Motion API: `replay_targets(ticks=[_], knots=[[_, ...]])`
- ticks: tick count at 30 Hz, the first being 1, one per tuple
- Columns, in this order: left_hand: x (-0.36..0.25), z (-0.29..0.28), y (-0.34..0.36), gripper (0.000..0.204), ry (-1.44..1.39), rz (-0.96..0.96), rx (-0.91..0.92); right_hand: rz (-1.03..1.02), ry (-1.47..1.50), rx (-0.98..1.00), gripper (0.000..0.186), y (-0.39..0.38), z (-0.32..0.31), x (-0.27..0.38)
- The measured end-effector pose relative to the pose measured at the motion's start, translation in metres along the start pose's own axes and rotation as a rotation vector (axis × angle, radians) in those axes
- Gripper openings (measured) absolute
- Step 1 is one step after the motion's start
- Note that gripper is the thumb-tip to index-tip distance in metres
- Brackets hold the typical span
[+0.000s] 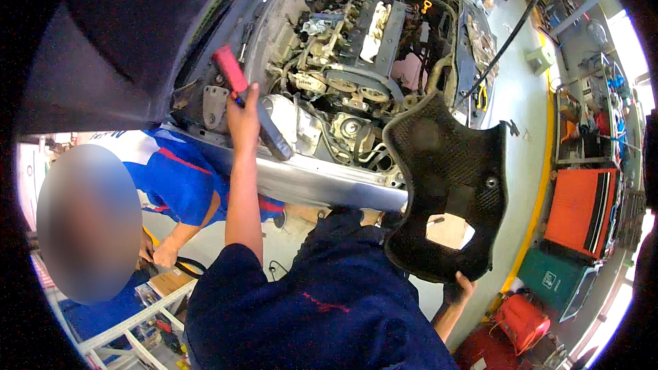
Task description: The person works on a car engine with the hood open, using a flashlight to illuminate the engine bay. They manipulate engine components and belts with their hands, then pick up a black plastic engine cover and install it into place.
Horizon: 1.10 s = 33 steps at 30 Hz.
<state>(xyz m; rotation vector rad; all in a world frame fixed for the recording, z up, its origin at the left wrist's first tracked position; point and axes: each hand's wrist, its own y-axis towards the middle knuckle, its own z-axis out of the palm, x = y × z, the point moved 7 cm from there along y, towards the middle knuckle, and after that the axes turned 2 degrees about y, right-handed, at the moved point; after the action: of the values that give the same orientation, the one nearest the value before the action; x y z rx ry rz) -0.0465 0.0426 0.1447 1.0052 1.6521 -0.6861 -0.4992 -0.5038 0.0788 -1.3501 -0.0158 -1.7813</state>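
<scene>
My left hand (241, 115) is closed on a long red and dark grey tool (226, 62), held slanting over the near left corner of an open engine bay (325, 109). My right hand (459, 291) grips the lower edge of a large black moulded cover (449, 154) with a cutout near its bottom. The cover is raised at the right of the bay and hides part of it. The engine (370, 48) shows a dark top with a pale strip, hoses and belt wheels. Below my left hand runs the car's silver painted front edge (329, 185).
The raised bonnet (116, 34) fills the upper left. A co-worker in blue and white (175, 171) bends at the left beside a white metal frame (130, 332), hands on a black hose. At the right stand shelves (582, 123), an orange cabinet (579, 212) and a red container (521, 322).
</scene>
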Motion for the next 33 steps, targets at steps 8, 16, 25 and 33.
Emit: replay_targets(ticks=[8,16,25,33], knots=[[0.095,0.009,-0.097,0.037,-0.939,-0.696,0.075,0.069,-0.058,0.099,0.062,0.028,0.035,-0.026],[0.040,0.068,-0.115,0.037,-1.232,-0.790,-0.021,0.097,-0.081,0.316,0.067,0.034,0.095,-0.027],[0.059,0.062,-0.057,0.036,-1.397,-0.701,-0.133,0.106,-0.157,0.282,0.064,0.018,0.118,-0.025],[0.046,-0.002,-0.029,0.035,-1.345,-0.713,-0.279,0.119,-0.145,0.322,0.061,0.041,0.128,-0.043]])
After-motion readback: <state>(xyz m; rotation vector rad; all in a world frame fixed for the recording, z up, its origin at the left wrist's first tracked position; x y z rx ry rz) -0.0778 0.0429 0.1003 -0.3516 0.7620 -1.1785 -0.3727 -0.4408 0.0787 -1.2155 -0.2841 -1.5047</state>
